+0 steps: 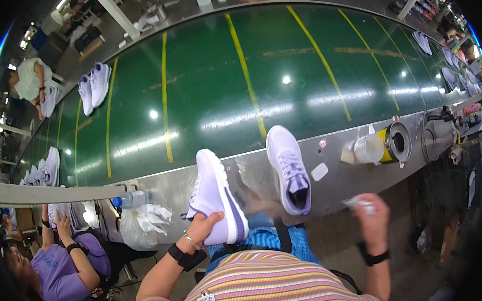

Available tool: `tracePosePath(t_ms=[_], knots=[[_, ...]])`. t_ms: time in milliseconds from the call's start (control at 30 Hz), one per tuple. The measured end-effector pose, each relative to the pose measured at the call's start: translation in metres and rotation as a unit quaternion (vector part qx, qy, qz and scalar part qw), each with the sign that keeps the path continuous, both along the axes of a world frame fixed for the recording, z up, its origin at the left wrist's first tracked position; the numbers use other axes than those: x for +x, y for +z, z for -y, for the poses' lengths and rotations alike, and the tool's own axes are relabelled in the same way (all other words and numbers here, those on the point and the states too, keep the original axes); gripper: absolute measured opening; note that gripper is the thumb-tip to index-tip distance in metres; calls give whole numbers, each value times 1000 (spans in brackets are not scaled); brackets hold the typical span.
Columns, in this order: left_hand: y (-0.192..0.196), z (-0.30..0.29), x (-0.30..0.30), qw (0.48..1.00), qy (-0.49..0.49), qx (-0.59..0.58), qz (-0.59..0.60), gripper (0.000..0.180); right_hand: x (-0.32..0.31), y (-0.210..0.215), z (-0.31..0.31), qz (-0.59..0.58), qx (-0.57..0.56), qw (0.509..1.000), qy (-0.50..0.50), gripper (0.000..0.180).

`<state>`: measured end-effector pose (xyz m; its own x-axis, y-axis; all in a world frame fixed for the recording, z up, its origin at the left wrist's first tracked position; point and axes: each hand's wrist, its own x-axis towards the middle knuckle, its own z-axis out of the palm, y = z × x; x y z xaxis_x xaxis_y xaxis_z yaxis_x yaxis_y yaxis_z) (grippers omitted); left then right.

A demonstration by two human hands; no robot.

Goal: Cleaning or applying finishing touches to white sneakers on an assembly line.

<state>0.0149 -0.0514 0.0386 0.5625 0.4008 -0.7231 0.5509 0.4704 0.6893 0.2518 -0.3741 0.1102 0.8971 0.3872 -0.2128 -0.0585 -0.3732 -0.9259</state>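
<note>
a wide green belt (pixel 204 97), ruled with yellow lines (pixel 244 66) and streaked with glare, runs past a grey metal tabletop (pixel 338 185). there an upright lavender shoe (pixel 283 153) points its toe beltward, left of a cloudy tub (pixel 369 149) and a yellow-and-black can (pixel 387 143). the left hand (pixel 204 227) grips the heel of a tilted lavender shoe (pixel 215 194), sole facing right; the right hand (pixel 373 222), beyond the near edge, is closed on a whitish scrap (pixel 362 203) (rather blurred). a co-worker in purple (pixel 65 269) is at far left, in a cluttered room
</note>
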Motion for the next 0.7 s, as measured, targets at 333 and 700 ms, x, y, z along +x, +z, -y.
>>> tracePosePath(t_ms=[333,700], knots=[[-9,-9,-3,996,-71,-48,21,42,-102,-71,-199,-140,22,960,243,14],[-23,-14,-9,988,-146,-42,-12,41,-86,-86,-241,-75,-137,916,369,18]])
